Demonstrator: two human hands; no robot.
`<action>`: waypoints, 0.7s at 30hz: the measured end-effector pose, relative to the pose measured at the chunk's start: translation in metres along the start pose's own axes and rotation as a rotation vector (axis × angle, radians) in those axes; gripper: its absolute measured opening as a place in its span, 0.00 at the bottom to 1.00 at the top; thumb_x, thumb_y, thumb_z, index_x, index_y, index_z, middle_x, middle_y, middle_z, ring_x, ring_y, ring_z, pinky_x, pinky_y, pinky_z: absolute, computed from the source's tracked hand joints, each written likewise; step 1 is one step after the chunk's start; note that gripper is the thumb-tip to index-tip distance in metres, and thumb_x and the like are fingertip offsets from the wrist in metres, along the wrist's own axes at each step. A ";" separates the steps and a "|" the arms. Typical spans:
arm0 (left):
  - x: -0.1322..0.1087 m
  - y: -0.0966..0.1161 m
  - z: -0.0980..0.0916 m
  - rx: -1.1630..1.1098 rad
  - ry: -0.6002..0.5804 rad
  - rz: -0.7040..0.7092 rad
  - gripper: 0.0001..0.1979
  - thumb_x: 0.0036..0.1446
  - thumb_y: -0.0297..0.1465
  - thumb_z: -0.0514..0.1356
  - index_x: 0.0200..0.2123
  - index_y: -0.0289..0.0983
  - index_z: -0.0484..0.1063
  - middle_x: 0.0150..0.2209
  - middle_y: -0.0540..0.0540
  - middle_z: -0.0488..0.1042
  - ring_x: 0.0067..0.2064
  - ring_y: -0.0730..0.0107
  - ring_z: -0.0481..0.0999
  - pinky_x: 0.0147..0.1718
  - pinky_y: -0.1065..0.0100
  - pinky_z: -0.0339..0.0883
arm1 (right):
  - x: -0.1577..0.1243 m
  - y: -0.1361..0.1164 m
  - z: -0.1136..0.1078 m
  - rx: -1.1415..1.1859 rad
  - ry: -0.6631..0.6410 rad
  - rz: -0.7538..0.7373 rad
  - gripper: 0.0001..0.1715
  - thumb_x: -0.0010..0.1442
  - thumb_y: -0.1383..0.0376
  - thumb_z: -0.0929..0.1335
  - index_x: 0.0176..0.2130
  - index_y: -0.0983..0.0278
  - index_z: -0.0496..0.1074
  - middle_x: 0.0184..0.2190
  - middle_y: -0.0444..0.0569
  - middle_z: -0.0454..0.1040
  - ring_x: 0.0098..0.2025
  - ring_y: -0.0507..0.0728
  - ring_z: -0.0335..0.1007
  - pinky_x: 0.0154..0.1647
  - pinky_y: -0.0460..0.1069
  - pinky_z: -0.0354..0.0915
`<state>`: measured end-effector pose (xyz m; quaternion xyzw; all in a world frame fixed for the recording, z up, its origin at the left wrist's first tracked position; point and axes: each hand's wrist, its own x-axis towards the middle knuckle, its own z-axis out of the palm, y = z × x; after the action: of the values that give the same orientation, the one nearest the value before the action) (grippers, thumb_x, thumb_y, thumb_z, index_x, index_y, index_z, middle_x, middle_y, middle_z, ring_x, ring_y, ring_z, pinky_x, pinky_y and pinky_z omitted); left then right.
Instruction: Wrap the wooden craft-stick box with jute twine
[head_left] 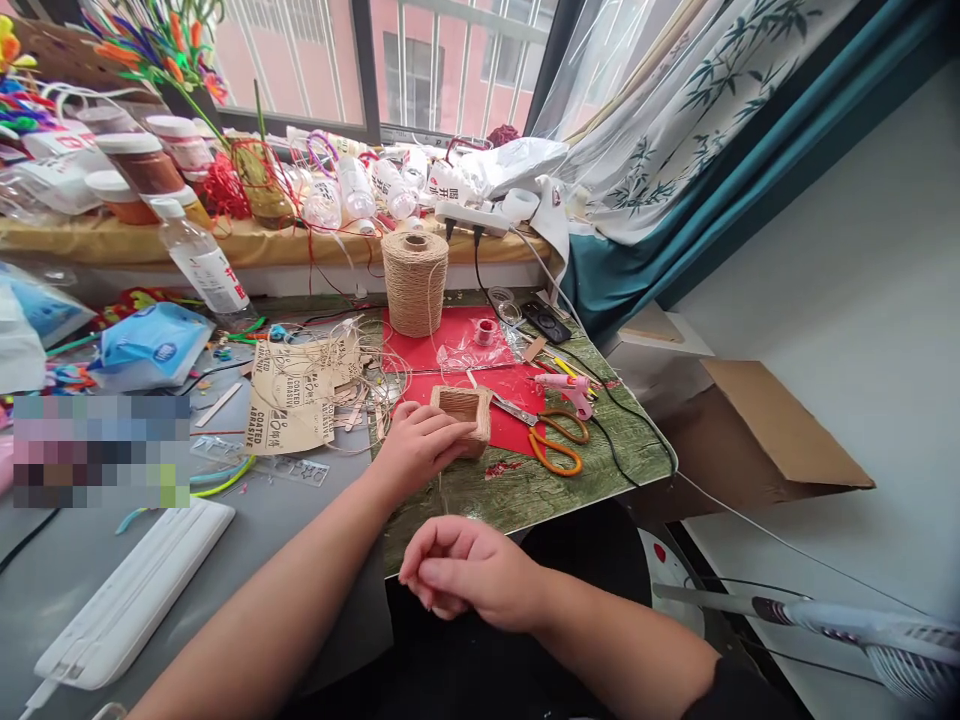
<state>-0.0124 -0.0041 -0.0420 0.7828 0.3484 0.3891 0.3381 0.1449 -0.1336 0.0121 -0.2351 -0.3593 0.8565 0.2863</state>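
My left hand (424, 445) lies over a small open-topped box wrapped in twine (466, 405), its fingers bent across the near side and holding it on the table. Closer to my body, my right hand (476, 575) is closed, thumb against curled fingers. A faint strand seems to run down from the box to it; its end is hidden in the fingers. Behind the box stands a large spool of twine (415, 283). Orange-handled scissors (555, 440) touch the box's right side, blades towards it. A pink glue gun (566, 388) lies just beyond them.
Red sheets (517, 400) lie under the box. Left are sandpaper sheets (289, 400), loose twine, a plastic bottle (206, 265) and a white power strip (139, 590). A phone (546, 322) and black cables lie right. Jars and bottles crowd the windowsill (300, 245). A cardboard box (780, 430) stands beyond the table edge.
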 end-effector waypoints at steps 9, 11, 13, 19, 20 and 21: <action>-0.010 0.014 -0.051 -0.305 0.118 -0.044 0.12 0.66 0.41 0.65 0.46 0.42 0.83 0.40 0.42 0.83 0.41 0.58 0.80 0.45 0.58 0.71 | 0.012 -0.034 -0.035 -0.392 0.495 -0.451 0.15 0.63 0.56 0.77 0.45 0.58 0.72 0.31 0.45 0.80 0.33 0.55 0.76 0.37 0.49 0.68; -0.010 0.015 -0.056 -0.346 -0.006 -0.013 0.13 0.62 0.39 0.69 0.46 0.40 0.82 0.37 0.44 0.83 0.37 0.63 0.80 0.38 0.64 0.71 | 0.019 -0.039 -0.045 -0.418 0.520 -0.452 0.17 0.61 0.56 0.78 0.44 0.58 0.72 0.31 0.45 0.81 0.34 0.55 0.78 0.39 0.50 0.70; -0.008 0.017 -0.053 -0.295 -0.108 0.034 0.14 0.58 0.37 0.72 0.46 0.40 0.82 0.36 0.45 0.83 0.36 0.67 0.79 0.37 0.67 0.70 | 0.025 -0.041 -0.049 -0.427 0.499 -0.442 0.18 0.60 0.56 0.78 0.44 0.59 0.72 0.33 0.45 0.81 0.37 0.56 0.80 0.41 0.51 0.72; -0.005 0.023 -0.046 -0.224 -0.149 0.054 0.10 0.65 0.37 0.66 0.35 0.37 0.79 0.32 0.47 0.80 0.34 0.70 0.76 0.37 0.68 0.69 | 0.030 -0.042 -0.050 -0.497 0.494 -0.451 0.16 0.60 0.55 0.78 0.42 0.59 0.73 0.31 0.44 0.78 0.34 0.55 0.78 0.40 0.51 0.74; -0.005 0.024 -0.049 -0.206 -0.129 0.044 0.10 0.66 0.37 0.65 0.34 0.37 0.77 0.32 0.47 0.79 0.34 0.70 0.75 0.37 0.68 0.68 | 0.028 -0.043 -0.052 -0.525 0.496 -0.450 0.16 0.60 0.55 0.77 0.42 0.59 0.74 0.31 0.44 0.78 0.34 0.55 0.77 0.40 0.51 0.73; -0.006 0.024 -0.053 -0.177 -0.113 0.033 0.11 0.66 0.37 0.64 0.34 0.37 0.76 0.32 0.48 0.77 0.34 0.71 0.73 0.37 0.68 0.67 | 0.026 -0.045 -0.055 -0.560 0.500 -0.450 0.15 0.61 0.56 0.77 0.42 0.59 0.74 0.32 0.44 0.78 0.34 0.55 0.76 0.39 0.51 0.73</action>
<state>-0.0531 -0.0081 -0.0004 0.7762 0.2801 0.3791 0.4188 0.1739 -0.0640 0.0055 -0.4196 -0.5396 0.5590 0.4693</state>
